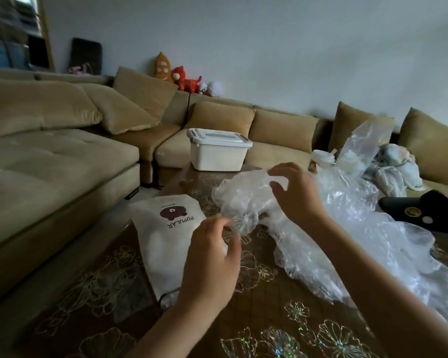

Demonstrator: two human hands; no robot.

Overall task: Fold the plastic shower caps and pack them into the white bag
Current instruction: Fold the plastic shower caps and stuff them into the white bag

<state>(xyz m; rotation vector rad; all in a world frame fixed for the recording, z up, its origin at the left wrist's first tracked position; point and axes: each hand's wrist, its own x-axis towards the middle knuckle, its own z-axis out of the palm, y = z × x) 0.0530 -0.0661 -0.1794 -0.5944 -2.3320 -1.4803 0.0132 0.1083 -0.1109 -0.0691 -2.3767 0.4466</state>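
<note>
- My left hand (pixel 212 257): fingers curled, pinching the lower edge of the shower cap (pixel 243 200), centre frame.
- My right hand (pixel 295 195): fingers bent, gripping the cap's top.
- White bag (pixel 163 236): flat on the table (pixel 269 306), left of centre; contents not visible.
- White box (pixel 217 153): upper centre, lid on.

Tan sectional sofa (pixel 62 151) (cushions along the back) under a plain pale wall (pixel 243 47).

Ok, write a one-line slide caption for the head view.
The left hand and right hand pinch a clear shower cap over the floral table, white bag lying at left, more caps heaped right.
</note>
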